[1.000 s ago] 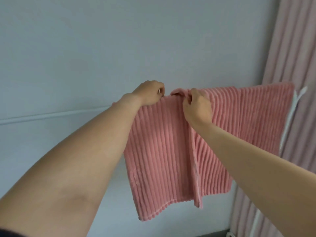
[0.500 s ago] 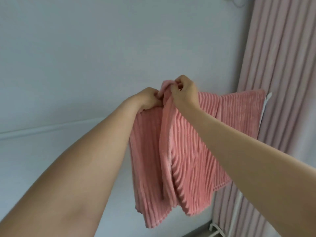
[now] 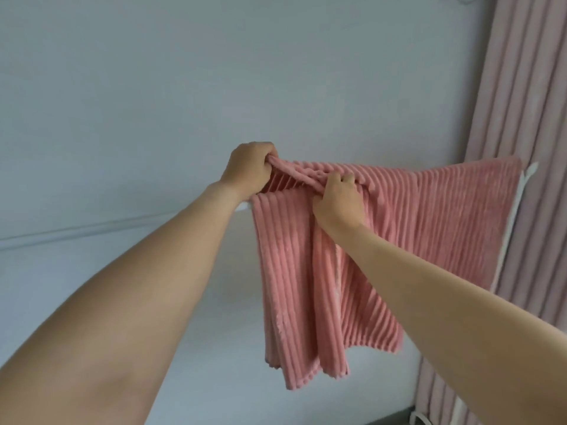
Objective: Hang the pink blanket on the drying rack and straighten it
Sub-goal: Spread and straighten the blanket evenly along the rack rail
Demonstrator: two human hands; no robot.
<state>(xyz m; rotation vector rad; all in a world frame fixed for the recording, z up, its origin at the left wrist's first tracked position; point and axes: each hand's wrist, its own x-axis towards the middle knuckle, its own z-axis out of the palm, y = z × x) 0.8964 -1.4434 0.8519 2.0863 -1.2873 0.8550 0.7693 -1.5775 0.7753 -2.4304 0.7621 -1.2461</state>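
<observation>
Two hands are closed on the top fold of the pink blanket (image 3: 399,234). The left hand (image 3: 250,170) is clenched around a bunched, twisted corner at the left end, raised just above the line of the rack, while the right hand (image 3: 336,199) is pinched on the cloth nearby, its fingers (image 3: 345,179) curled over the fold. The two grips appear to be placed close together so that the gathered cloth between them can be drawn out leftward along the bar.

Outward from the hands, the blanket is draped over the top bar of the drying rack (image 3: 518,204), of which only a white upright at the right edge and a small white piece by the left wrist are shown. Toward the right end the cloth lies flat and spread; below the hands it hangs in doubled folds, with an inner edge showing. Hanging is judged done, straightening only partly. Behind are a pale wall (image 3: 214,87) and a pink curtain (image 3: 527,102).
</observation>
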